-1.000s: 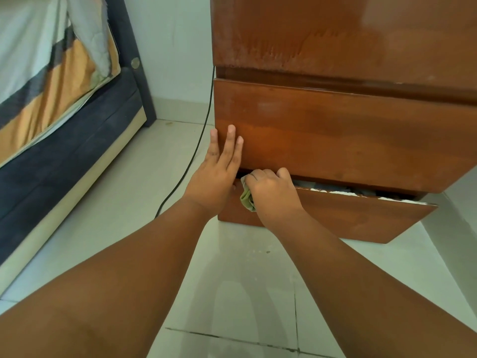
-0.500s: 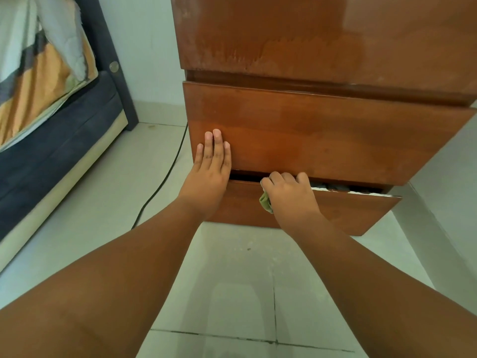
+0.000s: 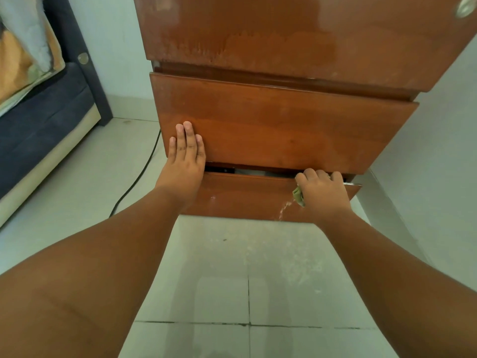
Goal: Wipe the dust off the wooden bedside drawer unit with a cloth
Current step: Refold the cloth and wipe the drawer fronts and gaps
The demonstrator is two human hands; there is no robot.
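Observation:
The wooden bedside drawer unit (image 3: 284, 125) fills the upper middle of the head view, reddish brown with dusty pale patches on its top front. Its bottom drawer (image 3: 245, 197) is pulled slightly out and tilted. My left hand (image 3: 184, 161) lies flat, fingers together, on the lower left of the middle drawer front. My right hand (image 3: 322, 195) is closed on a small green cloth (image 3: 298, 196) and presses it against the upper right of the bottom drawer front. Only a corner of the cloth shows beside my fingers.
A bed (image 3: 38, 117) with a dark blue base and striped bedding stands at the left. A black cable (image 3: 139, 174) runs along the tiled floor (image 3: 232, 280) by the unit's left side. A white wall (image 3: 438, 164) closes in on the right.
My right hand has slid the cloth rightward along the top of the bottom drawer front, from near the left hand to the right end. The left hand stays on the middle drawer.

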